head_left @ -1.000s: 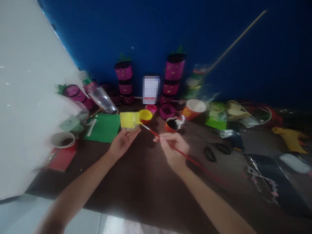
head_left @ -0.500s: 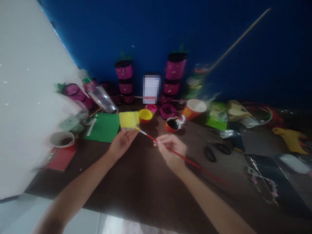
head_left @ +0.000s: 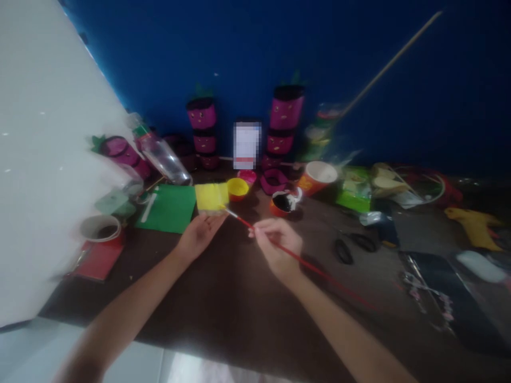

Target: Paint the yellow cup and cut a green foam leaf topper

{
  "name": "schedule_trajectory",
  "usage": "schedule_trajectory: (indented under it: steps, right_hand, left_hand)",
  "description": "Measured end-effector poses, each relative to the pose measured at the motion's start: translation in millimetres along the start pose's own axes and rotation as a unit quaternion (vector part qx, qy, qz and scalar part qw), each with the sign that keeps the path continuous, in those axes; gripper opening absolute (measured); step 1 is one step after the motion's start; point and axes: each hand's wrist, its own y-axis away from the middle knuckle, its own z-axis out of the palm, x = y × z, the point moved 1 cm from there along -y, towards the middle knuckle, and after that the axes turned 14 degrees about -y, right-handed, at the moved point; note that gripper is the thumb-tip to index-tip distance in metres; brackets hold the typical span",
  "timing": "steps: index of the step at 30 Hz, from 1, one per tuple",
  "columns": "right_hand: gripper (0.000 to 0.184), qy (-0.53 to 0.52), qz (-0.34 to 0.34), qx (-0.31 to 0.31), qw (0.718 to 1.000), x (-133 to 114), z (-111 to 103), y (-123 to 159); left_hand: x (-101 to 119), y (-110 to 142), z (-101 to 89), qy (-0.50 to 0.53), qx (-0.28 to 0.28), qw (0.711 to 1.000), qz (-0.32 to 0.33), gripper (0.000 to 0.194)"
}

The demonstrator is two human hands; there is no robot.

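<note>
Left of centre in the frame, here's the left hand (head_left: pixel 202 233), palm turned up and fingers loosely curved, holding the yellow piece (head_left: pixel 211 197) at its lower edge; how tightly, you can't tell, as the fingertips are hidden. Across from it, the right hand (head_left: pixel 279 246) is closed in a pinch around the red brush (head_left: pixel 308 265), thumb and fingers near the bristle end, the long handle slanting away to the lower right. And the brush tip is right at the yellow piece's lower right corner!

Edges now: the green sheet (head_left: pixel 173 215) sits just left of the yellow piece, the yellow cup (head_left: pixel 238 190) just beyond its right side, and the cup of black paint (head_left: pixel 281 204) stands above the right hand. Scissors (head_left: pixel 344 252) lie off to the right. Between the forearms, brown tabletop (head_left: pixel 223 308) runs down to its front edge at the bottom of the frame, room there for both wrists. Up top, the blue wall (head_left: pixel 239 48) closes off the far side.
</note>
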Motion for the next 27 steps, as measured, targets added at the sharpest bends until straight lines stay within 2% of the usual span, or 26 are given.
schedule_trajectory:
  steps: [3, 7, 11, 15, 20, 23, 27]
  right_hand:
    - [0.017, -0.009, 0.000, 0.000, 1.000, 0, 0, 0]
    - [0.014, -0.009, -0.007, 0.015, 1.000, 1, 0, 1]
    - [0.017, -0.013, 0.006, 0.002, 1.000, 2, -1, 2]
    - [0.013, -0.005, -0.010, 0.016, 1.000, 3, -2, 3]
    - [0.015, -0.018, -0.016, -0.007, 1.000, 6, -3, 4]
    - [0.013, -0.013, -0.034, 0.002, 0.999, 6, -3, 3]
    - [0.014, -0.011, -0.023, 0.000, 1.000, 4, -1, 3]
  left_hand:
    - [1, 1, 1.4, 0.008, 0.009, 1.000, 0.003, 0.018]
    - [2, 2, 3.4, 0.008, -0.010, 1.000, 0.004, 0.022]
    - [3, 2, 2.0, 0.020, 0.008, 1.000, 0.006, 0.015]
    - [3, 2, 2.0, 0.028, -0.002, 1.000, -0.005, 0.018]
    - [6, 3, 6.3, 0.045, 0.027, 0.998, -0.017, 0.018]
    - [7, 5, 9.5, 0.059, 0.022, 0.998, -0.027, 0.022]
    - [7, 5, 9.9, 0.073, 0.028, 0.996, -0.036, 0.020]
